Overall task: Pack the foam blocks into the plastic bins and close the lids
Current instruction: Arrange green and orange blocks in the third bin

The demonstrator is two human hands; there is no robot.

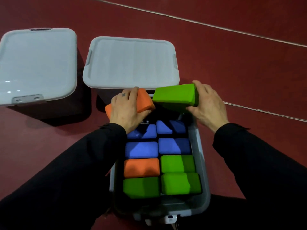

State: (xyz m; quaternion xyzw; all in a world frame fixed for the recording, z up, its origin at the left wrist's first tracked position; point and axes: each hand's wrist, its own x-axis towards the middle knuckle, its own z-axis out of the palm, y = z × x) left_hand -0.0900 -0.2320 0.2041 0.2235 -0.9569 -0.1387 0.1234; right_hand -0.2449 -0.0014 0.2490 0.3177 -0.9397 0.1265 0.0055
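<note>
While gripped by right hand [207, 105], green block [176, 97] crosswise, tilted; left hand [126, 110] clutching orange block [144, 101].

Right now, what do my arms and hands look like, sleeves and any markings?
Both arms are covered in long black sleeves that end at the wrists: the left sleeve and the right sleeve. Both hands are bare, with no gloves, rings or watch in view. The left hand carries a small dark mark, like a tattoo, on its back near the knuckles. The right hand shows no markings.

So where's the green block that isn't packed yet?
In the head view, the loose green block is gripped in the right hand, held over the far end of the open bin, right of the orange block.
</note>
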